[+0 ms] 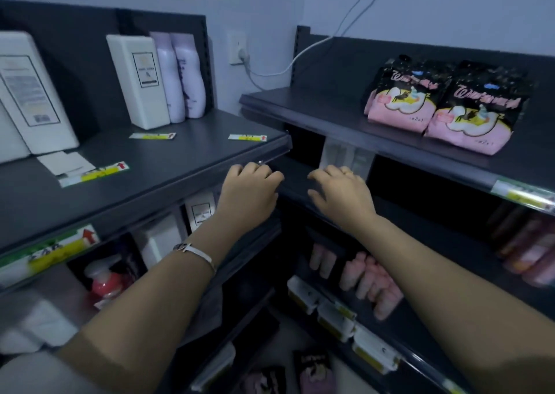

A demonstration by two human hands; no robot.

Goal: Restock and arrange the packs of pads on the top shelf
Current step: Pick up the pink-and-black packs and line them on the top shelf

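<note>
Two black-and-pink packs of pads (444, 105) stand side by side on the right unit's top shelf (315, 105), whose left half is bare. More dark and pink packs (312, 369) lie low down near the floor. My left hand (249, 189) and my right hand (342, 189) reach forward into the dark corner gap below the top shelves, fingers curled downward. Neither hand shows anything in it; the fingertips are hidden in shadow.
The left unit's top shelf (150, 165) carries white boxes (138, 78), two lilac bottles (183, 75) and loose price labels. Lower shelves hold a pink pump bottle (105, 282) and pink wrapped rolls (372, 282). A wall socket (238, 48) with a white cable sits in the corner.
</note>
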